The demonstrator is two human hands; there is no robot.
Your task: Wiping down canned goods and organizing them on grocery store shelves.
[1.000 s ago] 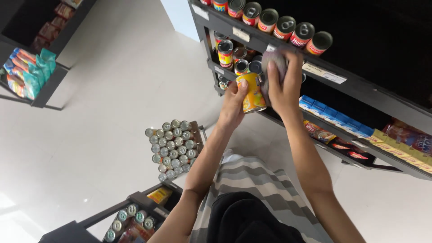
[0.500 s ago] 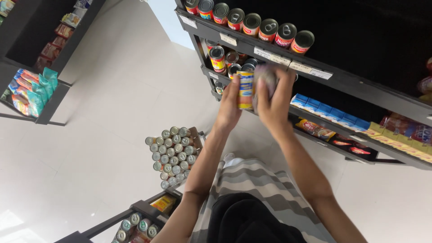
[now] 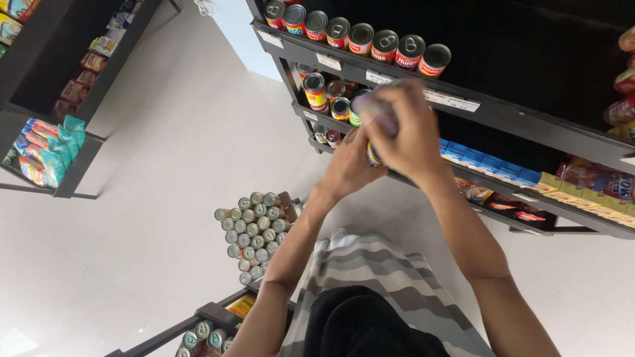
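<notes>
Black shelf (image 3: 463,109) stands largest, then the left hand (image 3: 347,165) and right hand (image 3: 407,129), both grips closed around one yellow can (image 3: 374,156) at its edge, which may knock the neighbouring cans (image 3: 331,99) down.

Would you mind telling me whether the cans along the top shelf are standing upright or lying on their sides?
Upright: the top-shelf cans stand in a row with their round pull-tab lids facing up toward the camera.

We see pale glossy floor tiles (image 3: 165,198) below our hands, dark shelving (image 3: 529,125) beyond them, another rack (image 3: 73,99) far left.
</notes>
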